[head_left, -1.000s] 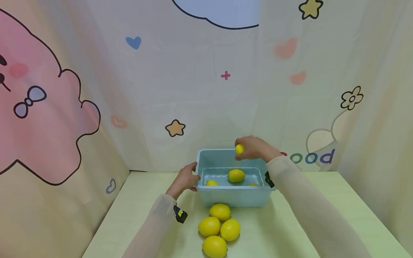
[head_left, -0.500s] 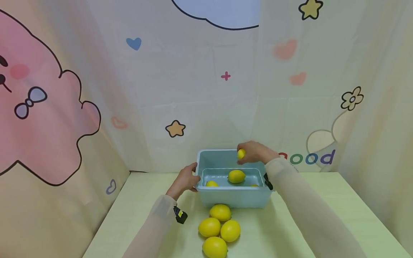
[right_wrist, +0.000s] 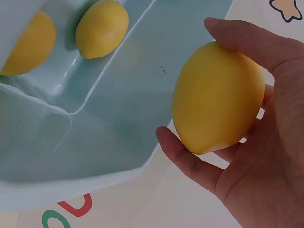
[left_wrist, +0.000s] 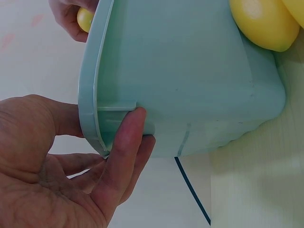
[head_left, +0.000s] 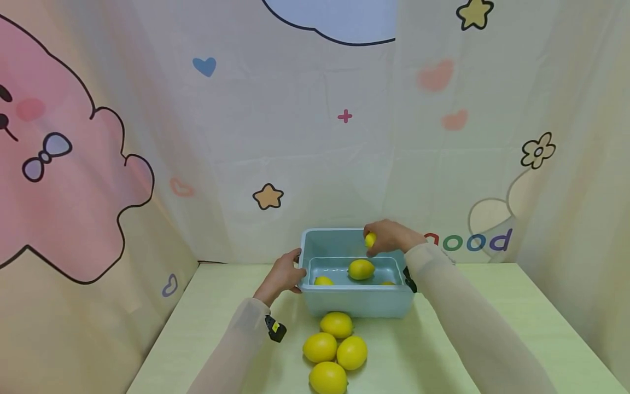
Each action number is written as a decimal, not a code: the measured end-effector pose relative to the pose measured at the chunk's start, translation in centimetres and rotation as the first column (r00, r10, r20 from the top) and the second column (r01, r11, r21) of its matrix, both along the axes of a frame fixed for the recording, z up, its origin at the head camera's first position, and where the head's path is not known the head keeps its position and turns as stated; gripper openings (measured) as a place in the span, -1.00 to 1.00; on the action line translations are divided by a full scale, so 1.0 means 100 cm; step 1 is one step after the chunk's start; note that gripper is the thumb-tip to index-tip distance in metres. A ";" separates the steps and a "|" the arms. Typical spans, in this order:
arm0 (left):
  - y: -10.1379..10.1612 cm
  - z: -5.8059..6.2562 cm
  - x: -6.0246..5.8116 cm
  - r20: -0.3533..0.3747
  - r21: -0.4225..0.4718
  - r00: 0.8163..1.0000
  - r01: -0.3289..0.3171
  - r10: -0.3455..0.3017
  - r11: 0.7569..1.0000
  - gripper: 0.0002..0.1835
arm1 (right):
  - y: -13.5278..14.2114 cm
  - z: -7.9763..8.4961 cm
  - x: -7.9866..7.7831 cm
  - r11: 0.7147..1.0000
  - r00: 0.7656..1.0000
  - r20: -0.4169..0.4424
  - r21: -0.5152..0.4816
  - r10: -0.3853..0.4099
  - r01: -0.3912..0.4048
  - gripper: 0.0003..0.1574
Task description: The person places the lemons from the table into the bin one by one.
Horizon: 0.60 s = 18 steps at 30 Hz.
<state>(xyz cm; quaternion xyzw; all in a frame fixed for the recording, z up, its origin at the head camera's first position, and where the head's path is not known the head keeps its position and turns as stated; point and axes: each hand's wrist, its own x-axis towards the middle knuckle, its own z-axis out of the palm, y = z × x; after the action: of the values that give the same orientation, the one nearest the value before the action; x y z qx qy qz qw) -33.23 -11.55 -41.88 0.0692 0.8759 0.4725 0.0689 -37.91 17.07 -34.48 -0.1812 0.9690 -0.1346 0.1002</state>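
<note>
1. Right hand [head_left: 392, 236]: it's got a yellow lemon [right_wrist: 218, 97], thumb on one side and fingers curled round the other, so the gap is only as wide as the fruit.
2. That lemon is up near the back rim of the light blue bin [head_left: 356, 303], toward the right end. Can't really tell if it's dipped below rim level.
3. Left hand [head_left: 283, 273]: gripping the bin's rim at the left end, a couple of fingertips against the outside wall just under the lip.
4. Inside the bin, one whole lemon [head_left: 361, 269] sits around the middle. Two more peek over the front edge, one on the left [head_left: 323, 280] and just a sliver on the right [head_left: 388, 283].
5. In front of the bin there are four lemons bunched up on the pale green table [head_left: 443, 328]: one nearest the bin [head_left: 337, 325], two side by side behind it, and one closest to the person [head_left: 328, 377].
6. Both arms have pale sleeves [head_left: 472, 312], with a black gadget [head_left: 275, 328] at the left wrist.
7. Backdrop's a printed curtain [head_left: 295, 109] with hearts, stars and a pink cartoon character [head_left: 74, 208].
</note>
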 end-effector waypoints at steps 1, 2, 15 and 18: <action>0.000 0.000 0.000 0.000 -0.001 1.000 0.001 -0.001 1.000 -0.40 | 0.000 0.000 0.001 1.000 1.000 0.001 0.003 -0.001 0.001 -0.49; 0.000 0.000 -0.001 -0.001 -0.002 1.000 0.001 -0.001 1.000 -0.40 | 0.001 0.000 0.001 1.000 1.000 0.006 0.003 -0.006 0.006 -0.49; 0.000 -0.002 0.000 -0.004 0.002 1.000 0.006 -0.006 1.000 -0.41 | 0.009 -0.009 -0.002 0.999 0.998 0.039 0.015 -0.039 0.038 -0.41; 0.000 -0.001 0.000 -0.003 -0.001 1.000 0.002 -0.002 1.000 -0.41 | 0.010 -0.010 -0.002 0.999 0.998 0.042 0.022 -0.042 0.041 -0.40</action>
<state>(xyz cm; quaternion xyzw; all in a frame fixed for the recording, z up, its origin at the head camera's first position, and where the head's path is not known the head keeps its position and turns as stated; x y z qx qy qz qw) -33.22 -11.52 -41.99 0.0707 0.8762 0.4719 0.0681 -38.08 18.05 -35.49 -0.1569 0.9716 -0.1304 0.1201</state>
